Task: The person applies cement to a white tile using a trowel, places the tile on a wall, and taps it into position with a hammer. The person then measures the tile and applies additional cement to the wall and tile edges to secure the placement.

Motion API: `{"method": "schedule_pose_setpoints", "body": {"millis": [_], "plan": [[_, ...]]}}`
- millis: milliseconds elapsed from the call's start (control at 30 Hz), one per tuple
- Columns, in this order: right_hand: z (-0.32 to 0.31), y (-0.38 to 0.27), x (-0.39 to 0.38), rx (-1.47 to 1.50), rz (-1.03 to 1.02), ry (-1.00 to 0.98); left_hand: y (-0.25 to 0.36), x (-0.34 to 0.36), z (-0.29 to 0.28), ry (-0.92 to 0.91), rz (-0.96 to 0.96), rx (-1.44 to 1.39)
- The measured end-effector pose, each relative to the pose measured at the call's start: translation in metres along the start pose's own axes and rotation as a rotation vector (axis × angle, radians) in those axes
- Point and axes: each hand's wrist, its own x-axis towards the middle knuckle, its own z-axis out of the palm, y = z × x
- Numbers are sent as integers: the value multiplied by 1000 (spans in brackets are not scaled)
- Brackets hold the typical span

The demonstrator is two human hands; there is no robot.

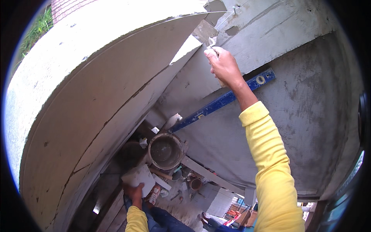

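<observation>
My right hand (223,65) is closed around the handle of a trowel (205,31), whose flat blade lies against the grey plastered wall (270,42) near its upper edge. Patches of darker, wet-looking mortar (232,31) show around the blade. Low on the left, my left hand (135,193) grips a pale, flat, angular board (138,176); its fingers are partly hidden beneath it. Behind my right wrist, a blue spirit level (222,101) leans at a slant against the wall, its lower end by a round bucket (165,151).
A long, pale wall (104,89) with a crack runs along my left. A thin string (185,16) stretches to a nail (234,9). Far below are a small pot (195,184), a plank (212,176) and my shoe (154,194). Wooden boards (116,212) lie at lower left.
</observation>
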Motion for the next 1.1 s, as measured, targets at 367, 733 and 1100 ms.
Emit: {"method": "schedule_pose_setpoints", "body": {"millis": [367,733,1100], "plan": [[7,-45,17,519,66,180,9,-1,-2,-5,-34,-7],[28,12,23,87,-208,273,6,-15,18,184,-43,257],[179,131,-426,165,527,-12,48,-25,-23,-70,106,-166]]}}
